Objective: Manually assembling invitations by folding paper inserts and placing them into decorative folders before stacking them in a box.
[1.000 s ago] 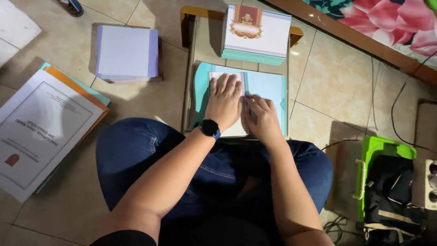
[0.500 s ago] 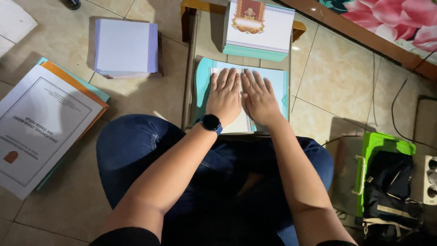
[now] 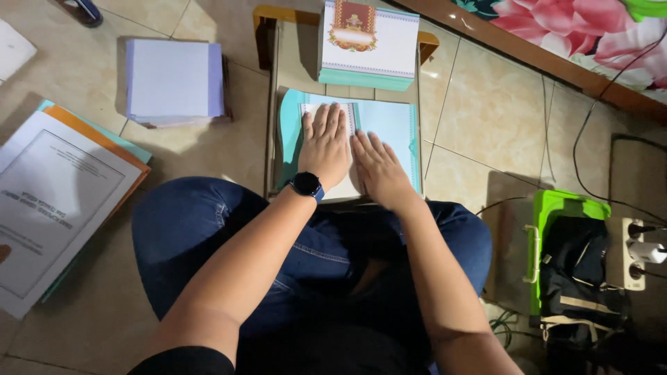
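Head view looks down past crossed legs in blue jeans (image 3: 208, 236) to a low wooden board (image 3: 274, 104) set on the tiled floor. Left hand (image 3: 325, 146), with a black wristwatch (image 3: 306, 185) on its wrist, lies flat with fingers spread on a white sheet (image 3: 351, 118). Right hand (image 3: 379, 167) lies flat just beside it, fingers together and angled slightly outward, also pressing down; neither hand pinches anything. The sheet rests on a teal paper cover (image 3: 389, 132) that sits open on the board, directly in front of the knees.

Both look thin, light and flexible; I judge they will slide easily on each other and crease if bent sharply, so flat palm pressure suits them, and a corner or free edge is the likeliest place to lift.

Beyond the hands stands a stack of printed booklets (image 3: 368, 42) with an ornate front. To the left lie a pile of white sheets (image 3: 174, 80) and, nearer, large documents on orange and teal folders (image 3: 62, 201). At right sit a green box (image 3: 563, 215) and a power strip (image 3: 636, 253).
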